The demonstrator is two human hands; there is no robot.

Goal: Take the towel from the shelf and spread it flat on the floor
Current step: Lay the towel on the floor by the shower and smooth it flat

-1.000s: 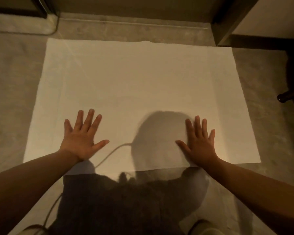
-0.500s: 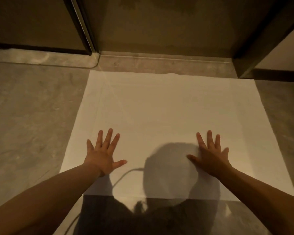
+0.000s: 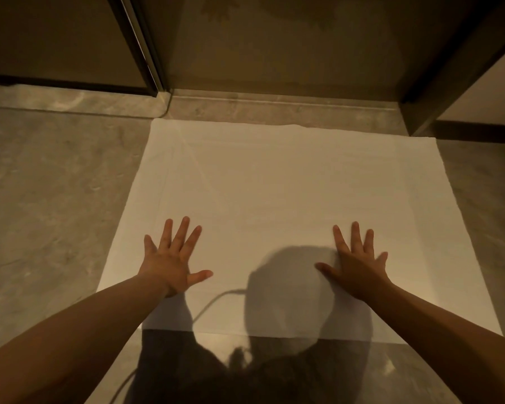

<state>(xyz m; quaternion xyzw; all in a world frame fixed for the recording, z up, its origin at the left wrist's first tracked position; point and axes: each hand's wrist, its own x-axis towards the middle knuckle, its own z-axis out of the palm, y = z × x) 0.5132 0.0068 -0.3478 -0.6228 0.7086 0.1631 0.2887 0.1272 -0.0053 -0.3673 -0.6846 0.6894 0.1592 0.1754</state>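
A white towel lies spread flat on the grey floor, its far edge close to a raised threshold. My left hand rests palm down on the towel's near left part, fingers spread. My right hand lies palm down on the near right part, fingers also apart. Neither hand grips anything. A shadow of my head falls on the towel between the hands. A few faint creases run across the towel's far left corner.
Grey stone floor surrounds the towel. A stone threshold runs along the far edge, with a dark door frame at the left and a dark cabinet edge at the right.
The view has tilted up, so the towel and hands sit lower in the frame and more of the doorway shows. Both hands stay flat on the towel, slightly farther apart.
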